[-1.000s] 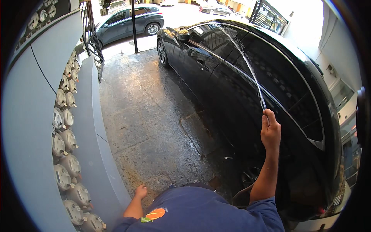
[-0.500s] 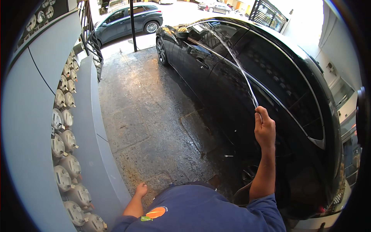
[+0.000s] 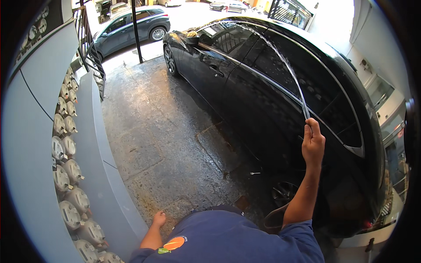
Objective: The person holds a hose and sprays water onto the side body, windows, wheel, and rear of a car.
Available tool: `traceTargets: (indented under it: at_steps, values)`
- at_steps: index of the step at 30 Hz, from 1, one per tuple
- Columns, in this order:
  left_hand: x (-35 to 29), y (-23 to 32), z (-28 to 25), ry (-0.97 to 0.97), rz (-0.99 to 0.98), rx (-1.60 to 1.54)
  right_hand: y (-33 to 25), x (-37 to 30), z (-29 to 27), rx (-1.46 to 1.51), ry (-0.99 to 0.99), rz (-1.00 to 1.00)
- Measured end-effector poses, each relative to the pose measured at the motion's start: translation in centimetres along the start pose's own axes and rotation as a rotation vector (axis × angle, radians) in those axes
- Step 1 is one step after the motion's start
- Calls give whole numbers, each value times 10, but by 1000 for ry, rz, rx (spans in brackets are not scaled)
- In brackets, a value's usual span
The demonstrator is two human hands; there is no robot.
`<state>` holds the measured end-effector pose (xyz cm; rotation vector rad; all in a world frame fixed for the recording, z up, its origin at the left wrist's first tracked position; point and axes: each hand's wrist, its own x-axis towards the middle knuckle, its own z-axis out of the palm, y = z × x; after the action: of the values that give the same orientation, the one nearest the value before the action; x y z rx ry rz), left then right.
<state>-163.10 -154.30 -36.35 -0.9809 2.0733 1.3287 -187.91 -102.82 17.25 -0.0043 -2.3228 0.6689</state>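
Raised at the right, my right hand [image 3: 313, 142] is closed around the end of a hose, mostly hidden by the fingers. A narrow water jet [image 3: 291, 72] leaves it, arcs up and forward, and lands on the side windows of a black car [image 3: 258, 105]. Droplets spread over the dark glass. Part of what looks like the hose [image 3: 276, 211] loops beside my right elbow. Low at my left side, my left hand [image 3: 159, 218] hangs with its fingers curled in, and nothing shows in it.
Wet concrete floor [image 3: 144, 136] runs between the car and a low grey ledge [image 3: 98, 144]. Rows of round meters [image 3: 70, 173] line the left wall. A black pole [image 3: 136, 33] and a grey car [image 3: 127, 33] stand ahead. A small white object [image 3: 255, 173] lies near the rear wheel [image 3: 284, 192].
My right hand has moved a little to the right. The water jet has shifted from the front window and mirror area back toward the rear side window. My view has turned slightly right.
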Motion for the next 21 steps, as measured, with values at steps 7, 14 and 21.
traceTargets:
  at_steps: [7, 14, 21]
  values:
    - [10, 6, -2, 21, 55, 49, 25, -1, -42, -118, 155, 37]
    - [17, 13, 2, -14, 40, 68, 19, -10, -34, -100, 111, 49]
    - [12, 12, 2, 4, 50, 40, -3, -11, 11, -28, -31, 12]
